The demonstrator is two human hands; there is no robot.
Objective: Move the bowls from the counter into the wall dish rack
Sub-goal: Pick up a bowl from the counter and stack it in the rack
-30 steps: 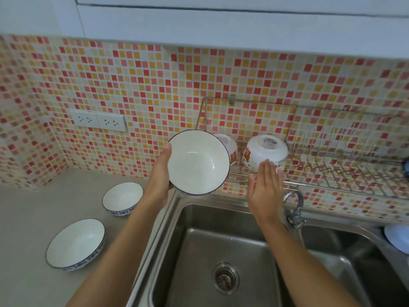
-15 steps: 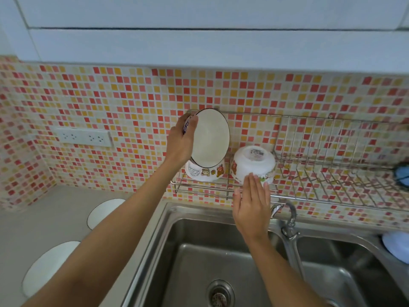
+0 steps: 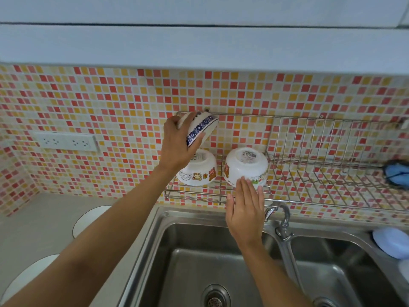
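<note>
Glossy white blue-banded bowl [image 3: 200,127] tilts mouth-down above the wire dish rack [image 3: 309,187], left hand [image 3: 177,145] fingers curled round it. Right hand [image 3: 244,209], fingers straight, touches a cartoon-printed bowl [image 3: 245,166]; open rack rightward.

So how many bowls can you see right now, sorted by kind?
Blue-patterned bowl, gripped by the left hand above the wall dish rack: 1
White cartoon-print bowls, upside down in the rack: 2
White bowls on the counter, partly hidden by the arm: 2
Total: 5
</note>
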